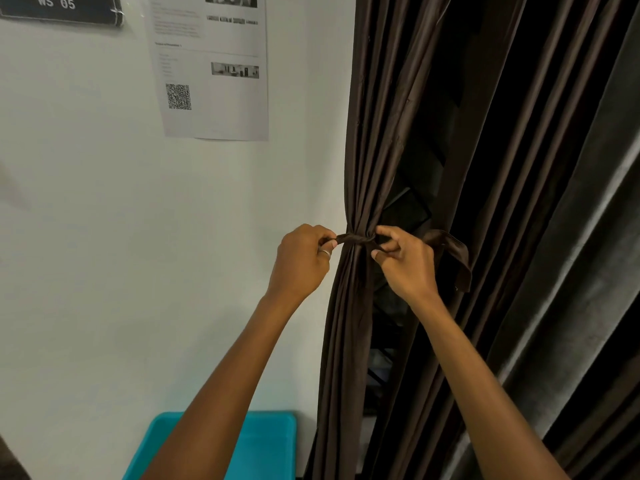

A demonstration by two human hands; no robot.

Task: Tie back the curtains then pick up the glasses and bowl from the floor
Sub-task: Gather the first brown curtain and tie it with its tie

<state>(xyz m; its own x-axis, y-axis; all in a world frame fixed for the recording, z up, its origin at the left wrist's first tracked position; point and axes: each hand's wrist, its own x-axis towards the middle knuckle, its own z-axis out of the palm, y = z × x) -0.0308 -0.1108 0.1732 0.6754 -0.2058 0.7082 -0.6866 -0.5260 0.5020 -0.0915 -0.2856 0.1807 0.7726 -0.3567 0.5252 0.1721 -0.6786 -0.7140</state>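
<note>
Step in hand: tying back. The brown curtain [356,188] is gathered by the tie band [356,238]. The left hand [301,261] and right hand [405,261] each pinch one band end at the crossing. Likely next: pull taut and finish the knot. Glasses and bowl are out of view.

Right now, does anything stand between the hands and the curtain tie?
Nothing visible does. The left hand and the right hand each pinch the tie, which wraps the gathered curtain.

Tie [356,238] round curtain [381,133], perhaps half-knotted
</note>
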